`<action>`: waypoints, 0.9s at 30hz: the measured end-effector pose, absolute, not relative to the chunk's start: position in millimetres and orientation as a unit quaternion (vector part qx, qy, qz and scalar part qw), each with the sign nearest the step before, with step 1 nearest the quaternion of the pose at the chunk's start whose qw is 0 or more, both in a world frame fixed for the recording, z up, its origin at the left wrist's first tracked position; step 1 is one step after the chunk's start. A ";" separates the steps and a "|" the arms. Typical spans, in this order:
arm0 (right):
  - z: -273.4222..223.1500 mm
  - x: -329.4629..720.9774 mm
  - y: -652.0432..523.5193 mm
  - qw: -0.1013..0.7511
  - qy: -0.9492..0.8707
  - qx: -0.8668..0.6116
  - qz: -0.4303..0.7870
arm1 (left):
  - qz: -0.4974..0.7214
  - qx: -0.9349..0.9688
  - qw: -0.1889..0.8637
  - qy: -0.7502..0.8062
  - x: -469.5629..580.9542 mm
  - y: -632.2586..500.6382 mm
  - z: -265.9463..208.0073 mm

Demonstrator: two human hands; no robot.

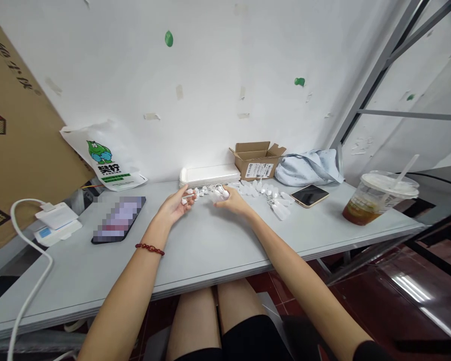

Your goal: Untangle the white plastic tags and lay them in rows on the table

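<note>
My left hand [175, 205] is over the table, palm turned inward, with its fingers curled round a few small white rounded pieces [184, 201]. Opposite it, my right hand [234, 201] is closed on a small clear-and-white piece [218, 195] whose exact kind I cannot make out. Between the hands, just behind the fingertips, more small white pieces [202, 191] lie on the grey table [206, 240]. To the right of my right hand spreads a loose group of translucent tags with white round parts [280, 208].
Behind my hands lie a stack of white trays [210, 174] and an open cardboard box [257, 161]. A lit phone [122, 218], charger [58, 220] and white bag [107, 160] are left. A dark-screened phone [310, 195], blue cloth bag [308, 168] and drink cup [374, 198] are right.
</note>
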State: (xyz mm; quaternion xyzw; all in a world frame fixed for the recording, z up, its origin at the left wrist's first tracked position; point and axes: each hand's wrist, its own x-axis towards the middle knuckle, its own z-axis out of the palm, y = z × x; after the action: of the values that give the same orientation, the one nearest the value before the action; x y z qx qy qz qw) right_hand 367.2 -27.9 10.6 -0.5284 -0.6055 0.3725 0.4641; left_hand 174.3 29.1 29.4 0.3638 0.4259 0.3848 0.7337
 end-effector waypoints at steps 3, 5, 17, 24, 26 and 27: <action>2.4 367.3 -20.7 0.475 -0.643 -0.547 0.249 | 0.422 0.388 0.693 0.437 176.4 23.3 34.1; -2.6 367.7 -17.2 0.471 -0.657 -0.548 0.214 | 0.404 0.433 0.695 0.408 180.0 17.1 34.6; -11.9 364.3 -15.9 0.455 -0.692 -0.517 0.217 | 0.357 0.770 0.407 0.336 197.3 10.1 11.9; -10.1 364.6 -15.4 0.408 -0.705 -0.544 0.203 | 0.378 0.777 0.363 0.349 194.9 12.7 11.8; -9.3 365.2 -15.5 0.408 -0.711 -0.534 0.208 | 0.370 0.787 0.344 0.354 193.1 13.4 12.3; -9.1 365.4 -15.5 0.412 -0.711 -0.530 0.211 | 0.362 0.793 0.336 0.357 192.4 13.8 12.3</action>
State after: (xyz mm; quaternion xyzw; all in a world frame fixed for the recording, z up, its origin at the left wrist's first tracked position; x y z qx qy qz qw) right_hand 365.4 -15.5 -9.1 -0.5296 -0.7109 0.2108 0.4120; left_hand 192.4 13.8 12.3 0.7933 0.3565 0.3615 0.3358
